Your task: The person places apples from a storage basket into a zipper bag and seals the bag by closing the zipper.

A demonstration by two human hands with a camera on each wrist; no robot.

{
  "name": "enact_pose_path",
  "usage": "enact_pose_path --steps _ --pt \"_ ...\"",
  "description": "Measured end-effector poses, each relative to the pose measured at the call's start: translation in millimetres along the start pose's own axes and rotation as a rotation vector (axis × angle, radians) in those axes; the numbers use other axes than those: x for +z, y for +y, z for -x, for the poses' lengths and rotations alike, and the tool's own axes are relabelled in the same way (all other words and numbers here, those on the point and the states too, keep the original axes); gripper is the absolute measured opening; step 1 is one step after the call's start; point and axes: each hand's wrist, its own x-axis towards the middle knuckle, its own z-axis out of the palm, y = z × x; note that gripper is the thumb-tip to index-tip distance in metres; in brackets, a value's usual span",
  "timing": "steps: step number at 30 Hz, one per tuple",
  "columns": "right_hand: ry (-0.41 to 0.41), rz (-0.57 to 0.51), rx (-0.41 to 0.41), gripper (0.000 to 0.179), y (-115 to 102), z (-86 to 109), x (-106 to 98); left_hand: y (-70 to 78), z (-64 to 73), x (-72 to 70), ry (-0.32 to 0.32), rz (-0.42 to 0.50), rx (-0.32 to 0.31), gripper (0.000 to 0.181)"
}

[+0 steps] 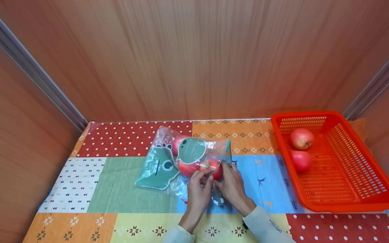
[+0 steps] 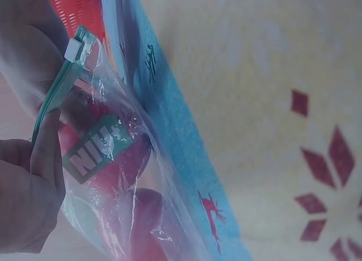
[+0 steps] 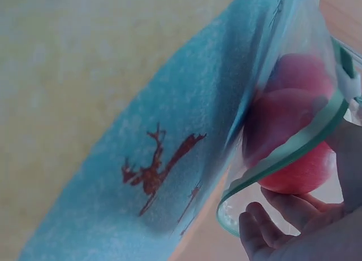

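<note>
A clear zip bag (image 1: 157,168) with green printed shapes lies on the cloth, red apples inside it. My left hand (image 1: 198,193) pinches the bag's green zip edge (image 2: 52,94) between thumb and fingers, beside a white slider (image 2: 73,49). At the bag's open mouth, my right hand (image 1: 233,184) holds a red apple (image 3: 300,169), its fingers curled under and beside the fruit. Another apple (image 1: 187,167) rests against it in the bag, and one more (image 1: 178,145) sits farther back, partly covered by the green print.
An orange-red plastic basket (image 1: 349,207) stands on the right, with two apples, one at the back (image 1: 302,138) and one just in front (image 1: 301,161), along its left side. A patchwork cloth (image 1: 137,195) covers the table. Wood-patterned panels (image 1: 194,60) enclose the back and sides.
</note>
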Motion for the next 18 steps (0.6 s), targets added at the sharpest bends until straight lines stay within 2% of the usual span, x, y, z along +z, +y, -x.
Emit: enact_pose_path --steps 7,18 --pt "0.002 0.022 -0.018 0.082 2 -0.5 -2 -0.1 0.2 0.1 -0.012 -0.006 -0.013 0.025" --pt "-0.008 0.068 -0.029 0.081 12 2.9 -9 -2.7 -0.8 -0.1 -0.022 0.004 -0.025 0.022"
